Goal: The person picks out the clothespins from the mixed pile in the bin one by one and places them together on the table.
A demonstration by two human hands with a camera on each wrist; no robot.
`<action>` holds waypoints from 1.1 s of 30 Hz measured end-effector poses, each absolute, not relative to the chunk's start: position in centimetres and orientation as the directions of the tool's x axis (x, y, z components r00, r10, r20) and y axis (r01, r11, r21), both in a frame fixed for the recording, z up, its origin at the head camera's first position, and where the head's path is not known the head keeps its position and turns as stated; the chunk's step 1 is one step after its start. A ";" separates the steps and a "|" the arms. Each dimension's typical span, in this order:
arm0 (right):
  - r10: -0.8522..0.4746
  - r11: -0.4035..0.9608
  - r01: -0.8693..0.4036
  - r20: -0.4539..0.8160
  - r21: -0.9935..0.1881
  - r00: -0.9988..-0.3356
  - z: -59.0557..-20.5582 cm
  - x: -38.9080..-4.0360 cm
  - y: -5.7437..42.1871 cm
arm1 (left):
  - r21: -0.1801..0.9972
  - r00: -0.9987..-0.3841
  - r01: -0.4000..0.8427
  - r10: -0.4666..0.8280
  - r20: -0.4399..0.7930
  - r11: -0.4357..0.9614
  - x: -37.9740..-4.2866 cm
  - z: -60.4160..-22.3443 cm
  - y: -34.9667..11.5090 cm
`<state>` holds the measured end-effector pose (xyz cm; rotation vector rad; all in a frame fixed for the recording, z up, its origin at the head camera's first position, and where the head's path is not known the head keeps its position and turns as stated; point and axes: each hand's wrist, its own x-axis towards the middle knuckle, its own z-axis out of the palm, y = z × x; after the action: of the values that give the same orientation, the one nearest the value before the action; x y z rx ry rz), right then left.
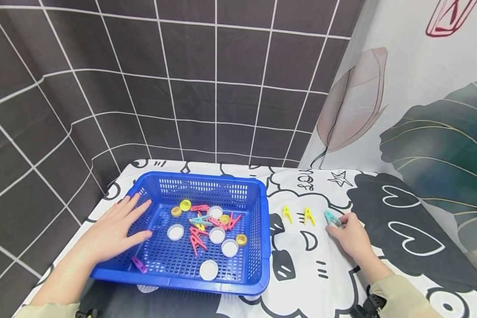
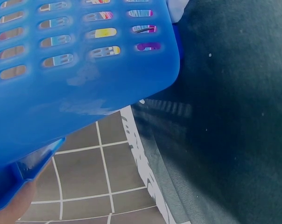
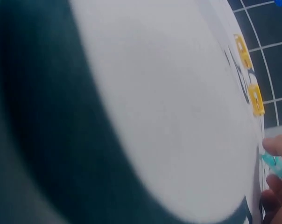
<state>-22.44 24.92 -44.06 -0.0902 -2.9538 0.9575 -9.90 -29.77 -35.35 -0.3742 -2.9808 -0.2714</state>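
My left hand (image 1: 113, 232) lies over the left side of a blue plastic basket (image 1: 183, 283), its fingers spread and straight. In the left wrist view, part of that hand (image 2: 17, 203) shows by the basket's rim (image 2: 43, 161). Right of the basket, my right hand (image 1: 354, 238) pinches a teal clothespin (image 1: 331, 218) at the cloth. The right wrist view catches the teal clothespin (image 3: 275, 164) between fingertips at the edge. Two yellow clothespins, one (image 1: 287, 214) nearer the basket and another (image 1: 309, 217) nearer my hand, lie in a row with it.
Inside the basket are several white caps (image 1: 208, 270), yellow caps (image 1: 185, 205), pink clothespins (image 1: 200, 208), a teal clothespin (image 1: 201, 220) and a purple clothespin (image 1: 139, 265). A patterned cloth (image 1: 302, 287) covers the table. A dark gridded curtain (image 1: 238, 106) stands behind.
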 end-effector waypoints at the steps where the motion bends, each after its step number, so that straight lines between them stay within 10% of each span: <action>1: 0.070 0.816 0.042 0.026 -0.576 -0.997 -44.1 -22.4 24.8 | 0.162 -0.962 0.255 0.233 0.146 0.953 -9.9 -35.3 -29.8; 33: 0.069 0.799 0.005 0.084 -0.601 -0.994 -43.4 -22.4 24.0 | 0.160 -0.965 0.247 0.226 0.136 0.956 -9.9 -35.3 -29.8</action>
<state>-22.37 23.98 -43.44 -0.0594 -2.8831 0.9622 -9.88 -29.76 -35.34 -0.3628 -2.9913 -0.2676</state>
